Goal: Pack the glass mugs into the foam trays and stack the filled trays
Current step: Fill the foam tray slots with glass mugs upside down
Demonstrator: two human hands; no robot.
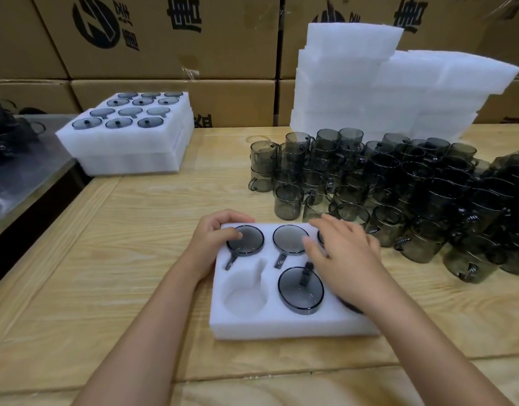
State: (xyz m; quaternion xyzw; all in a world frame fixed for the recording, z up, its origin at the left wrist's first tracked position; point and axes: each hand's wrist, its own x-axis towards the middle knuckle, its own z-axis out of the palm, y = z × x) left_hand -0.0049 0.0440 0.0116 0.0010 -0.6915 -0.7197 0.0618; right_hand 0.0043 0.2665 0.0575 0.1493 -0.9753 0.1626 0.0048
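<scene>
The filled trays [126, 149] sit stacked far left on the table [152, 230]. The black writing on the boxes [164, 39] behind is cut off and too hard to read. The left grip [217, 238] curls over the far left corner of the foam tray [281, 320], with its thumb on a mug [251, 245]. The right grip [343, 256] lies flat with its fingers spread, holding nothing, and hides the mugs under it. Loose mugs [399, 194] crowd the right.

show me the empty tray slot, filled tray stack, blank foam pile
empty tray slot [243, 300]: head view, foam floor
filled tray stack [129, 148]: head view, front wall
blank foam pile [369, 98]: head view, front face
</scene>
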